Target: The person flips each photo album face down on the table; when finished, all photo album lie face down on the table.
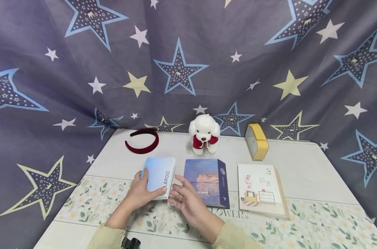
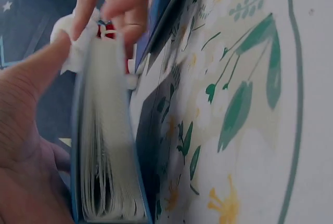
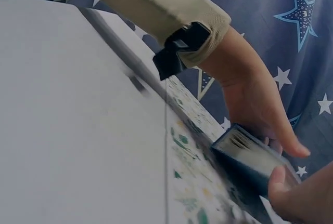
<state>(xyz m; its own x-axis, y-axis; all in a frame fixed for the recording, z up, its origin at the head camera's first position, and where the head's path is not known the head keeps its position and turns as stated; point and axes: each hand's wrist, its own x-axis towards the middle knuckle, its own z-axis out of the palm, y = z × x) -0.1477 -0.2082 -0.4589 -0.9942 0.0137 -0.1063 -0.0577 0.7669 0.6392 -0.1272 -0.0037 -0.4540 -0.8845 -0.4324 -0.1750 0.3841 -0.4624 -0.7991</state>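
A light blue photo album (image 1: pixel 159 173) with partly covered lettering ending in "LAROID" is in my left hand (image 1: pixel 142 188). That hand grips it from the left, thumb over the near cover and fingers at the far left edge. In the left wrist view the album (image 2: pixel 106 130) stands edge-on, many thin page sleeves showing between its covers. My right hand (image 1: pixel 188 200) is at the album's right side, fingers loosely bent and spread near the spine. Just right of it lies a dark blue photo album (image 1: pixel 204 180) with a painted seaside picture.
Farther right lies a cream album (image 1: pixel 258 186) with a drawn room on its cover. Along the back are a dark red headband (image 1: pixel 144 149), a white plush dog (image 1: pixel 204 129) in a red top and a yellow box-shaped object (image 1: pixel 258 141). A starry curtain (image 1: pixel 207 31) hangs behind the table.
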